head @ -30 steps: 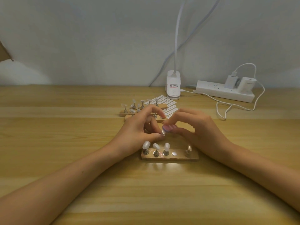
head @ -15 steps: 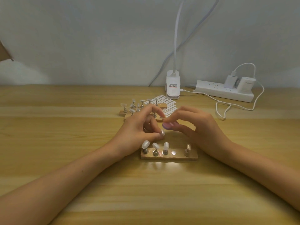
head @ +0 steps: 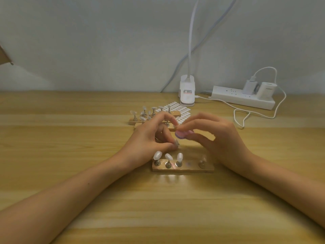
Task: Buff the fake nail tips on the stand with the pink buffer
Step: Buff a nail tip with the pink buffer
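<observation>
A wooden nail stand (head: 190, 168) lies on the table in front of me. Three white nail tips (head: 168, 156) stand on its left pegs, one peg base is bare, and a blurred tip sits at its right end. My left hand (head: 149, 138) pinches a single nail tip (head: 176, 142) on its holder just above the stand. My right hand (head: 216, 136) pinches the small pink buffer (head: 182, 133) between thumb and fingers, a little above and to the right of that tip. The buffer and the tip are apart.
Two more wooden stands with clear tips (head: 149, 114) lie behind my hands, beside a sheet of white adhesive tabs (head: 177, 109). A white clip lamp (head: 187, 92), a power strip (head: 242, 99) with chargers and a looping white cable (head: 246, 117) sit at the back right.
My right hand has lifted the pink buffer up and away from the nail tip in my left hand. The left hand stays almost still.
</observation>
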